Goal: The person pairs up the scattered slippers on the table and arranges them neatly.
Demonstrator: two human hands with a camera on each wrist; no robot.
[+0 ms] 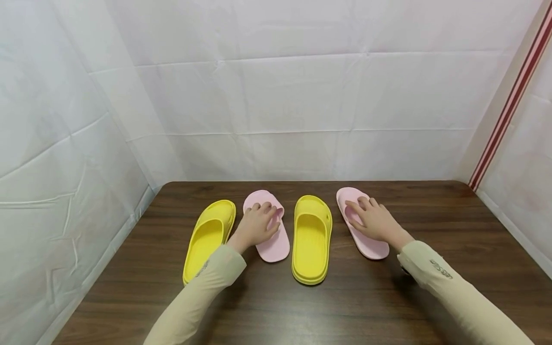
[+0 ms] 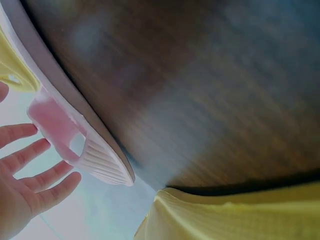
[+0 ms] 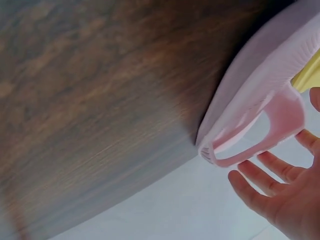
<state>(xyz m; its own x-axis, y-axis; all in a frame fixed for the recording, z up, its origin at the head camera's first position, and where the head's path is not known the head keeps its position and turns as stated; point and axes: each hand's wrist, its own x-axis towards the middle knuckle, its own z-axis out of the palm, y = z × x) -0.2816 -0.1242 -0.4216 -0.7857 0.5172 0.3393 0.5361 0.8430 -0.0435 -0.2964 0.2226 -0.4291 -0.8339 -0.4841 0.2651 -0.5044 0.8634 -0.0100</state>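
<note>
I have the left hand (image 1: 256, 224) over the strap of the left pink slide (image 1: 275, 247) and the right hand (image 1: 374, 221) over that of the right pink slide (image 1: 374, 248). The grip is released on both sides: fingers spread, nothing grasped; I cannot tell whether the fingertips touch the straps. Both pink slides lie on the table (image 1: 453, 225), toes pointing away and leftward, with the right yellow slide (image 1: 310, 249) between them and the left yellow slide (image 1: 206, 243) on the far left. I judge this a reach only: the hands are placed, but taking hold and lifting are not yet done. The colours alternate, so neither pair lies together.
</note>
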